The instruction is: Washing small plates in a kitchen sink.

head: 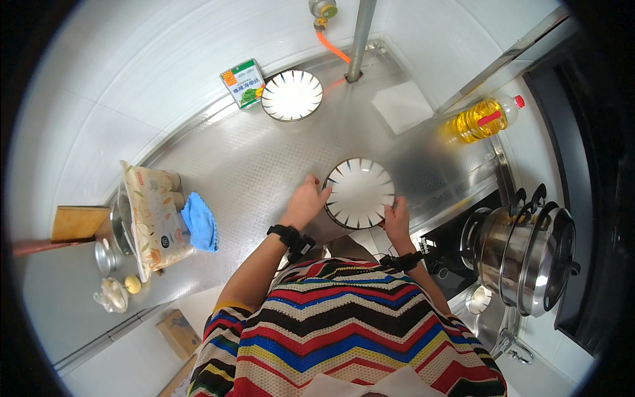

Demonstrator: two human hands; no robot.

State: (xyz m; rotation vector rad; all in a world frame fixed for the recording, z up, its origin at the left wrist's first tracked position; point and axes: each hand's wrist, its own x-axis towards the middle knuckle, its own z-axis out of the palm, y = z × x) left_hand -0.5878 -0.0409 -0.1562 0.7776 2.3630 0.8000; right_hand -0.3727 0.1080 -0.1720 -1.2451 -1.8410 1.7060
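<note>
A white round plate (361,193) with a dark rim and short radiating stripes is in front of me, close to the counter's front edge. My right hand (397,218) grips its right rim, thumb on top and fingers partly hidden beneath. At the opposite rim is my left hand (308,201), thumb at the edge and fingers spread apart outside the plate. A similar striped plate (292,95) stands near the back wall. It overlaps a printed food packet (243,84) that leans there.
The steel counter (238,154) holds a tissue pack (158,218) and blue cloth (200,222) at left. A white sheet-like square (403,106) and an oil bottle (483,120) lie to the right. A metal pipe (360,39) rises behind. Stacked steel steamer pots (521,253) stand on the stove.
</note>
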